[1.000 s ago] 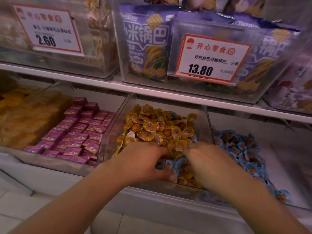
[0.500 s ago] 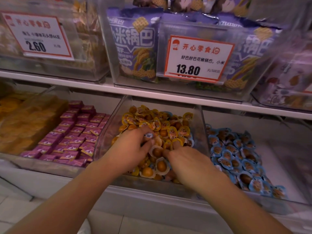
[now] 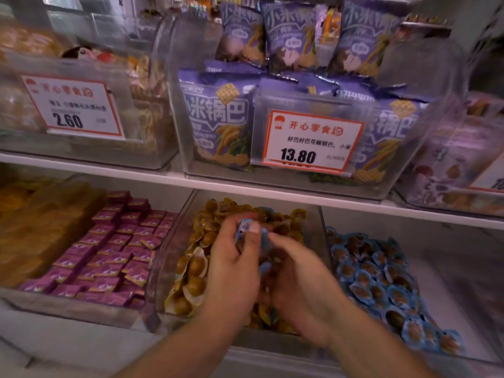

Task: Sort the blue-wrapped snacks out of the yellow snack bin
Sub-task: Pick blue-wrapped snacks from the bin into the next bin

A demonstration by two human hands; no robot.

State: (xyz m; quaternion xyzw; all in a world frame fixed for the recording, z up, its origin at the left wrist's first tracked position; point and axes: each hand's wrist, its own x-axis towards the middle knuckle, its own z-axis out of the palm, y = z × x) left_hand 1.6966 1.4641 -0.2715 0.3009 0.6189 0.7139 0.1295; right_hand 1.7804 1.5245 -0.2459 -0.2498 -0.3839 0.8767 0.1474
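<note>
While raised over clear plastic bin of yellow-wrapped round snacks (image 3: 196, 266), small blue-wrapped round snack (image 3: 246, 229) is pinched by left hand (image 3: 231, 268), thumb and fingers curled round it. Right hand (image 3: 297, 279) is seen just right of left hand, blurred, fingers curled down over yellow pile; grip cannot be told. Clear bin of blue-wrapped snacks (image 3: 381, 285) is seen right of right hand. Purple square packets (image 3: 109, 255) are seen left of left hand.

Left hand (image 3: 231, 268) raised, fingers curled in a pinching grip, right hand (image 3: 300, 285) beside it, seemingly curled, blurred
</note>
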